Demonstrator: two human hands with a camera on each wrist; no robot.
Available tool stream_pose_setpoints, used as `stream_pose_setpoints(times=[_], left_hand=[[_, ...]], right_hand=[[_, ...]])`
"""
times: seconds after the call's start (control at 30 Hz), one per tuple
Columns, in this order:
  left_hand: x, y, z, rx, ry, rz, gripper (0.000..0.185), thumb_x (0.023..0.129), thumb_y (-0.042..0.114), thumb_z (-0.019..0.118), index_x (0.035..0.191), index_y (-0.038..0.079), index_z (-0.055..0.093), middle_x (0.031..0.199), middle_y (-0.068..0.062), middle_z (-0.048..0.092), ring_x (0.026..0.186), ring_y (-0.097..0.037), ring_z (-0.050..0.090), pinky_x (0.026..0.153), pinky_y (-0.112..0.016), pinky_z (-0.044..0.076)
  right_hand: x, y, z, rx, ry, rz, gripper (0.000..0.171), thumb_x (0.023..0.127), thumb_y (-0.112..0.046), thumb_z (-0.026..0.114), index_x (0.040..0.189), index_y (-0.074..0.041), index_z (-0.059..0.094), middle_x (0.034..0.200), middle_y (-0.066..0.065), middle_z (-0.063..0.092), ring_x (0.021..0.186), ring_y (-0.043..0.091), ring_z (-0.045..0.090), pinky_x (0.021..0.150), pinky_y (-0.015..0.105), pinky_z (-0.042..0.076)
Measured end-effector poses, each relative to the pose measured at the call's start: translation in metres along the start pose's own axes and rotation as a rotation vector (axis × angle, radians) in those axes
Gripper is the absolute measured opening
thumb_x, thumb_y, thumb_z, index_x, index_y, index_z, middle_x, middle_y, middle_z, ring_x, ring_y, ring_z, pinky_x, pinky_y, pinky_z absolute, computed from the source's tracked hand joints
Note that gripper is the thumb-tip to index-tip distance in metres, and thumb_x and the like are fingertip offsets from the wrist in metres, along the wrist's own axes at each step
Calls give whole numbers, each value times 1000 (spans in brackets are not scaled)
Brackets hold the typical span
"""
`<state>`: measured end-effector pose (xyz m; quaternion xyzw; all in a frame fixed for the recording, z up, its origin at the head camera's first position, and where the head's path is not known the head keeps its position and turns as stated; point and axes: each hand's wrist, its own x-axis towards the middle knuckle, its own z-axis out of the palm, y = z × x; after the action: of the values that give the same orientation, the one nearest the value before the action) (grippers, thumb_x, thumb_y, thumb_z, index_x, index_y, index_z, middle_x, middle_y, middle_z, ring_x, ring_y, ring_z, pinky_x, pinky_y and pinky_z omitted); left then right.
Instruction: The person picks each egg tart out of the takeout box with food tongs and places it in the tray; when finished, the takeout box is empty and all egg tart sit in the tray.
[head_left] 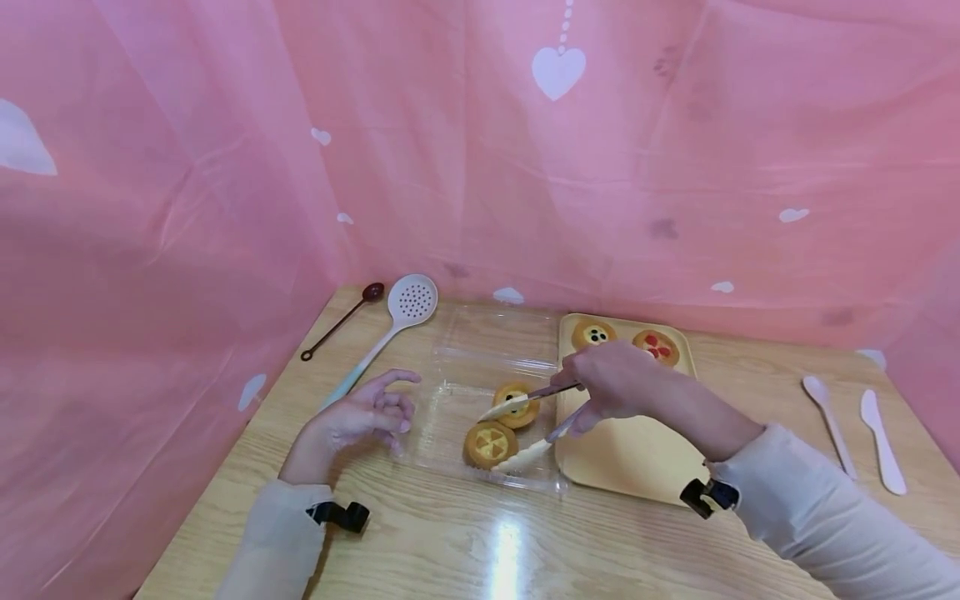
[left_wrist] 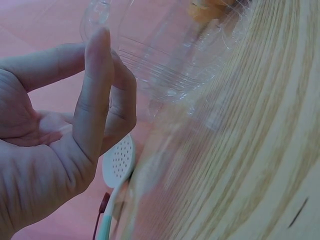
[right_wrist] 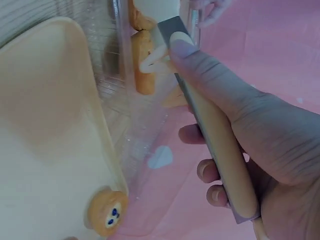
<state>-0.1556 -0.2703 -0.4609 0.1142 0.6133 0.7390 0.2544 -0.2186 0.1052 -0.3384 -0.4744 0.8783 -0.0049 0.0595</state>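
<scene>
Tongs (head_left: 528, 425) sit in the right hand (head_left: 611, 387), whose fingers and thumb curl round the handle; in the right wrist view the thumb (right_wrist: 200, 65) presses along the top arm of the tongs (right_wrist: 210, 135). The two pale tips stand apart, spread over the clear plastic box (head_left: 465, 379), one tip over the upper tart (head_left: 515, 404) and the other just beside the lower tart (head_left: 490, 443). Both tarts lie inside the box, near its right side, close together. Whether the tips touch either tart cannot be told from the head view; in the right wrist view a tip lies against a tart (right_wrist: 144, 65).

The left hand (head_left: 360, 417) rests on the wooden table (head_left: 465, 542) at the left edge of the box, fingers loosely bent and holding nothing. The left wrist view shows those fingers (left_wrist: 95, 95) relaxed, just beside the clear box wall (left_wrist: 165, 55).

Right of the box lies a yellow tray (head_left: 637, 450), touching it, with two more tarts at its far end: one with dark dots (head_left: 594, 335) and one with red topping (head_left: 656, 346). Behind the left hand lie a white slotted spoon (head_left: 405, 312) and a small dark spoon (head_left: 345, 317). Far right on the table are a white spoon (head_left: 828, 421) and a white knife (head_left: 881, 437). Pink cloth with white hearts (head_left: 558, 71) hangs behind.
</scene>
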Motion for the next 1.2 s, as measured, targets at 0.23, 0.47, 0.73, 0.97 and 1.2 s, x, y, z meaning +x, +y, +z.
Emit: stream_pose_setpoints(times=[0.23, 0.47, 0.73, 0.97, 1.2], left_hand=[[1, 0, 2, -12, -7, -5, 64, 88, -16, 59, 143, 7, 35, 88, -7, 58, 75, -20, 60, 62, -39, 60], [0, 2, 5, -36, -14, -7, 62, 87, -15, 61, 139, 11, 40, 88, -8, 57, 76, -20, 60, 62, -39, 60], [2, 2, 6, -32, -14, -16, 62, 87, -15, 61, 140, 9, 39, 88, -8, 58, 76, -19, 61, 62, -38, 60], [2, 1, 7, -3, -5, -15, 67, 87, -15, 60, 145, 1, 30, 89, -8, 57, 76, -19, 60, 64, -39, 61], [0, 3, 9, -21, -21, -5, 67, 87, -14, 61, 145, 3, 31, 87, -5, 58, 75, -19, 61, 63, -38, 60]], right_hand=[[2, -6, 6, -47, 55, 30, 50, 66, -57, 84, 108, -30, 75, 77, -18, 52, 65, 7, 50, 44, 29, 42], [5, -7, 21, 23, 73, 35, 53, 68, -54, 85, 112, -26, 75, 85, -15, 62, 67, 7, 51, 45, 28, 41], [-2, -3, 31, 99, 130, 22, 59, 73, -64, 77, 113, -20, 76, 94, -9, 69, 76, 10, 62, 54, 28, 49], [-16, 5, 12, 164, 189, 90, 65, 73, -69, 73, 115, -20, 75, 92, -13, 67, 73, 9, 62, 51, 25, 47], [-36, 14, -3, 149, 287, 110, 56, 71, -57, 83, 110, -18, 76, 86, -18, 64, 71, 3, 59, 55, 26, 48]])
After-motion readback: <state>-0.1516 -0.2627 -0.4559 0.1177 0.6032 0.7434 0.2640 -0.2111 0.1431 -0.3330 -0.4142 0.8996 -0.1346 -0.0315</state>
